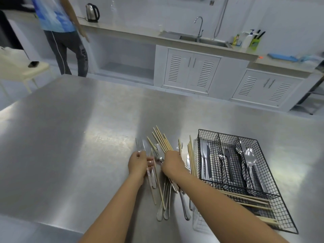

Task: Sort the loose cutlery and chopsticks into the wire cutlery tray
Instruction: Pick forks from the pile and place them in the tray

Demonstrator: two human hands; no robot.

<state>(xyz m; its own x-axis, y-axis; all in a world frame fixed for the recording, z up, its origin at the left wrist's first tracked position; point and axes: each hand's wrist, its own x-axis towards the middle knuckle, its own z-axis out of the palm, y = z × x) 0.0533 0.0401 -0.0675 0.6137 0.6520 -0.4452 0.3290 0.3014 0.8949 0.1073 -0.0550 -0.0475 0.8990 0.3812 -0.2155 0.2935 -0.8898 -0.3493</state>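
Both hands down in pile (163, 172) on table (70, 137), just left of tray (273, 195), likely to separate types. Left hand (137, 163) curled over cutlery, grasp unclear. Right hand (172, 163) closed around chopsticks (162, 139) fanned upward. In tray, 3 long sections: knives (205, 162), forks (226, 160), spoons (250, 160). Cross section nearest: chopsticks. More chopsticks (192, 156) beside tray wall.
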